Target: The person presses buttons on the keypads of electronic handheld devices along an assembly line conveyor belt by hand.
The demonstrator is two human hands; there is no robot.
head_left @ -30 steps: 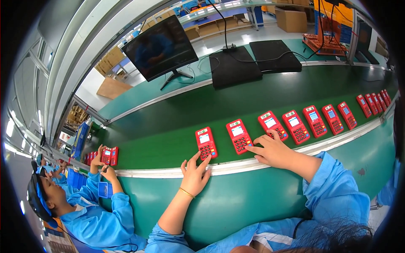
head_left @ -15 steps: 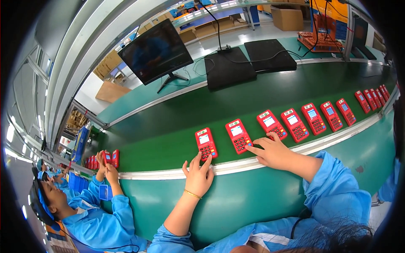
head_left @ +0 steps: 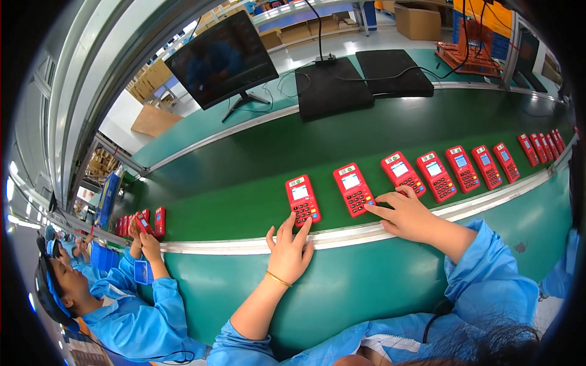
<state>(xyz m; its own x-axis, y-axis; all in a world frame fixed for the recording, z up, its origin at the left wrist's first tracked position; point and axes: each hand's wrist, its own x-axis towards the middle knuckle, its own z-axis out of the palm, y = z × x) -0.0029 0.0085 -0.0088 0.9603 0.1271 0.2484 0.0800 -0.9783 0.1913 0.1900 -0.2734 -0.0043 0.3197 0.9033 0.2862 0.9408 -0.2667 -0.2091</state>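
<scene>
Green belt (head_left: 232, 204) | red terminals (head_left: 301, 196) along it | dark monitor (head_left: 223, 64), cartons (head_left: 419, 24) beyond

Wearing a light-blue jacket (head_left: 332, 343), wrinkled sleeves (head_left: 491, 271) ending on my forearms. White strip (head_left: 394, 343) at the front opening, dark cord-like strip (head_left: 431, 326) right of it. Thin gold-coloured bracelet (head_left: 279, 279), left wrist. My fingers (head_left: 287, 230): bare.
</scene>
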